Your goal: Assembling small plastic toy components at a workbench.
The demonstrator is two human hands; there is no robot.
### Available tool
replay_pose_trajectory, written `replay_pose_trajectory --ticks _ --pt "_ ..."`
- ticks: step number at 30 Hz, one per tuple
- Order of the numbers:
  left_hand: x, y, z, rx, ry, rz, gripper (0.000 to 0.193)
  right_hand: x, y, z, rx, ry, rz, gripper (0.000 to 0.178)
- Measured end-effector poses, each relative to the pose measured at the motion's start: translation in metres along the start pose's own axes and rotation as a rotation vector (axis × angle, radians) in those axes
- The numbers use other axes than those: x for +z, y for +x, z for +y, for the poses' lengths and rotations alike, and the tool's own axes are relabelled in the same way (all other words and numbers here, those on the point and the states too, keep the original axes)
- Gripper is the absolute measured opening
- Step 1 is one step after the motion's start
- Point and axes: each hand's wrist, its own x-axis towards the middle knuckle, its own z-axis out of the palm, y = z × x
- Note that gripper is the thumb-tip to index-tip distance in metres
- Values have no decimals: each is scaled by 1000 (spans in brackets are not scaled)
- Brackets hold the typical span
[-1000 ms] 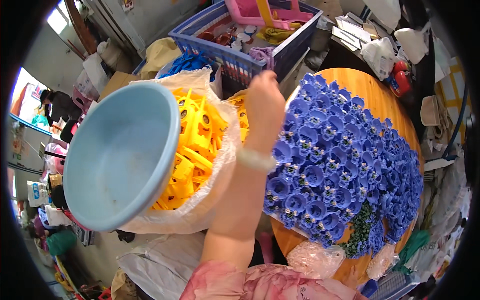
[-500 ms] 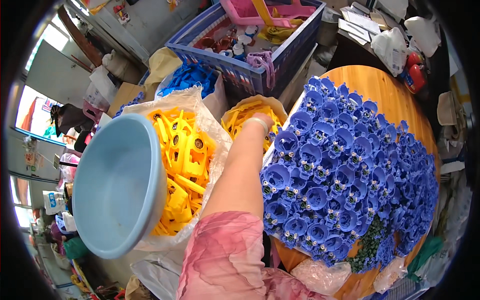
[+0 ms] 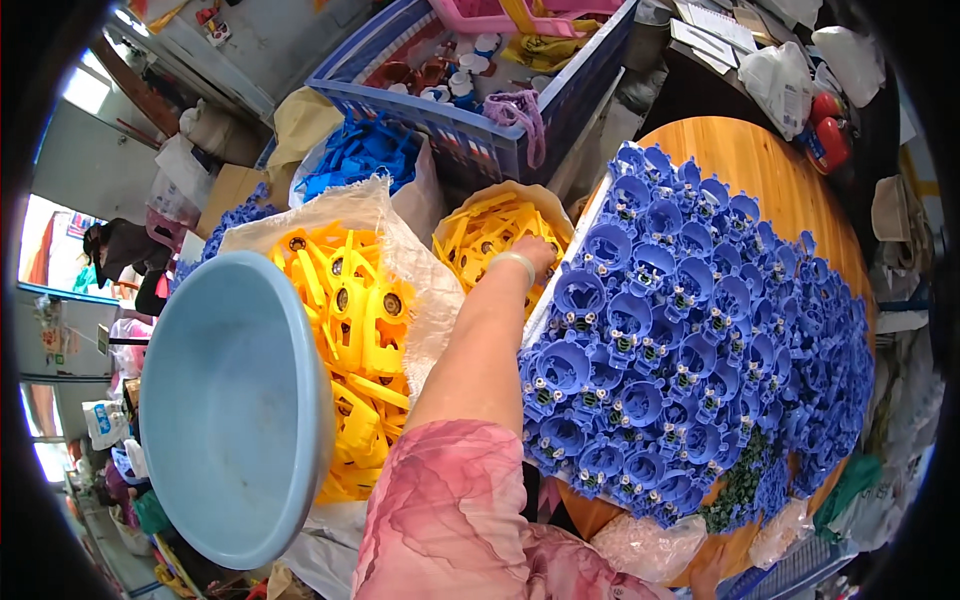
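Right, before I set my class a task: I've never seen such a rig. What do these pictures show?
No machine here: a person's bare hands, seen by a wide fisheye camera on the head, so straight edges bend. The left hand reaches to yellow pieces in an open bag; whether it holds any is hidden. The right hand shows only partly, at the lower edge. Cup-shaped blue pieces cover much of the wooden table. A pale blue basin sits at left, beside a sack of more yellow pieces.

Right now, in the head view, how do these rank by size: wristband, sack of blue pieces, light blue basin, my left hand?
1. Light blue basin
2. Sack of blue pieces
3. Left hand
4. Wristband
The basin's lead may partly come from nearness.
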Motion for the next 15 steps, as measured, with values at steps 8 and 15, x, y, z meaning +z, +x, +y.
replay_pose_trajectory --ticks 8,15 --pt "-14 -6 -8 -114 -160 52 33 -6 2 -5 135 7 -69 79" --pt "-61 -56 -46 -287 -164 289 29 4 7 -4 103 22 -80 77"
